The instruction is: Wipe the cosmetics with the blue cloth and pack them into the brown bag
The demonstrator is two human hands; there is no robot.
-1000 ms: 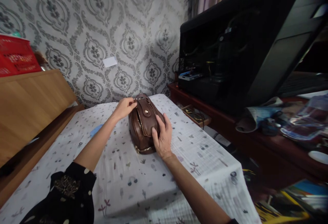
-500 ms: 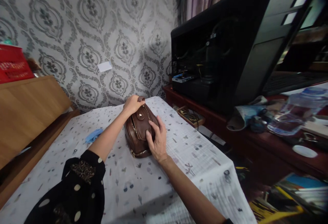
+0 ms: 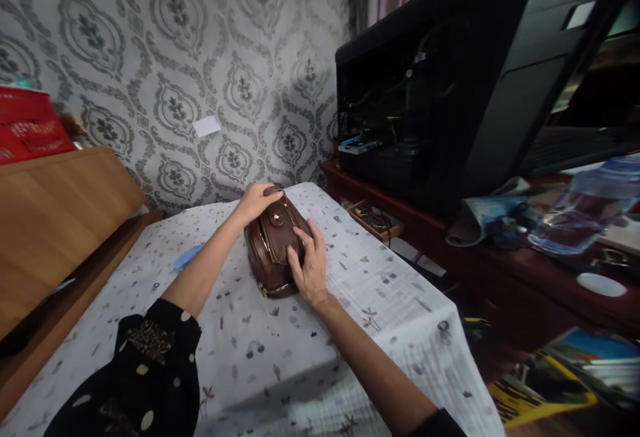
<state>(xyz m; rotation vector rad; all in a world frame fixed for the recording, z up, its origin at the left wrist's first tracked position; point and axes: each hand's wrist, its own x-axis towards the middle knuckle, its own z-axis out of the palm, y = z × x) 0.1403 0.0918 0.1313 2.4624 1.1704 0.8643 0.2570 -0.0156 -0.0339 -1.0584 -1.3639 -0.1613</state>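
A small brown leather bag (image 3: 273,250) with gold zips lies on a white patterned cloth (image 3: 240,330) that covers a table. My left hand (image 3: 256,201) grips the far top end of the bag, fingers curled over it. My right hand (image 3: 309,265) presses on the bag's near right side, with the fingers bent against the leather and the thumb towards the bag's middle. Both forearms reach forward from the bottom of the view; my left sleeve is black with pale dots.
A blue scrap (image 3: 186,257) lies on the cloth left of the bag. A wooden cabinet (image 3: 55,210) with a red box (image 3: 27,127) stands at the left. At the right, a dark red desk (image 3: 525,270) carries an open black computer case (image 3: 450,83), a plastic bottle (image 3: 585,213) and clutter.
My left hand moved from the bag's left side onto its far top end and stays there. My right hand has kept its place on the bag. The view shifted slightly.
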